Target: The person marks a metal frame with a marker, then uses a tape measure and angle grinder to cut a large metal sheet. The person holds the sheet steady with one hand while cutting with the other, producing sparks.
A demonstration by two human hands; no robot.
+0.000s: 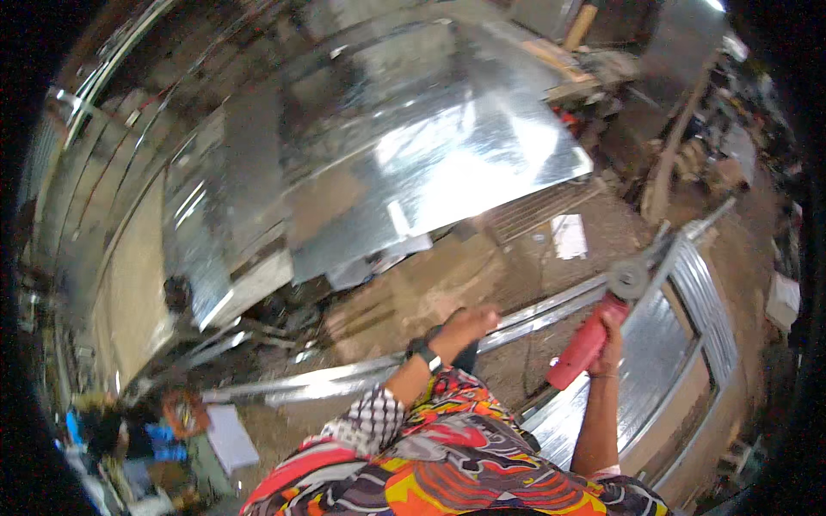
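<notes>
Big galvanized metal sheets (413, 155) fill the upper half of the shop, stacked and overlapping from ten to one o'clock, glaring under the light. At four o'clock stands a metal frame panel (680, 344) clad in corrugated sheet, its edge running up toward two o'clock. A long metal strip (361, 374) lies across the dirt floor from eight toward three o'clock. The person's right hand (609, 344) is wrapped tight round a red angle grinder (594, 335), whose disc sits at the frame's top edge, touching or just beside it; no sparks show, and I can't spot a finished cut, so I'd judge the work on that edge barely begun. The left hand (465, 327), with a watch on the wrist, rests fingers curled near the strip; whether it grips anything I cannot tell. Paper scraps (568, 234) and timber offcuts litter the floor, and clutter crowds seven o'clock.
</notes>
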